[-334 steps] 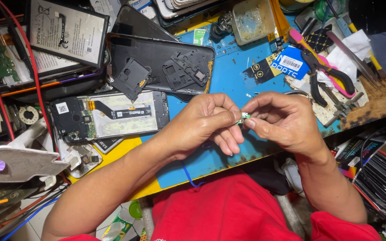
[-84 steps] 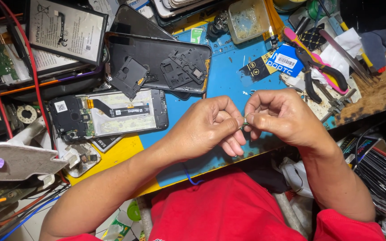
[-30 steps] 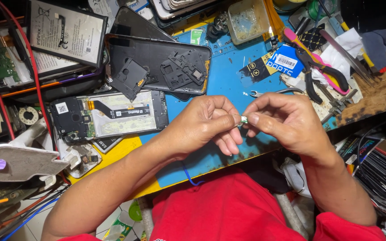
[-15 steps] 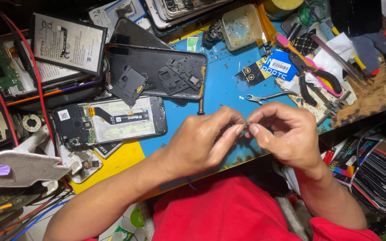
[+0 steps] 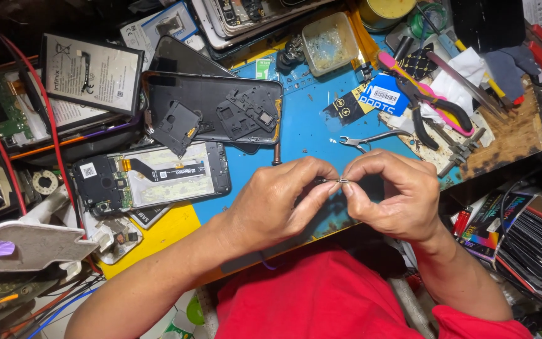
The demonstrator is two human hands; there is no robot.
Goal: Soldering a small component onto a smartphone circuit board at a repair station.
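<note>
Head view, looking straight down: a tiny, thin metal part (image 5: pixel 341 181), silvery and slightly elongated, sits pinched between the fingertips of both hands, held above the near edge of the blue work mat (image 5: pixel 308 125) on the desk. Its long axis runs roughly side to side, from one hand toward the other, so each hand grips one end; what the part is exactly is too small to tell. The left hand (image 5: pixel 277 204) closes on it with thumb and forefinger from the left, the right hand (image 5: pixel 389 191) does the same from the right, and the two sets of fingertips almost touch, neither hand clearly nearer. Just beyond the hands lie small metal pliers (image 5: pixel 365 140). Farther left on the mat rests an opened black phone body (image 5: pixel 152 179) with its innards exposed, and above it a black back cover (image 5: pixel 214 113). A clear plastic tray (image 5: pixel 329 44) stands at the far edge.
</note>
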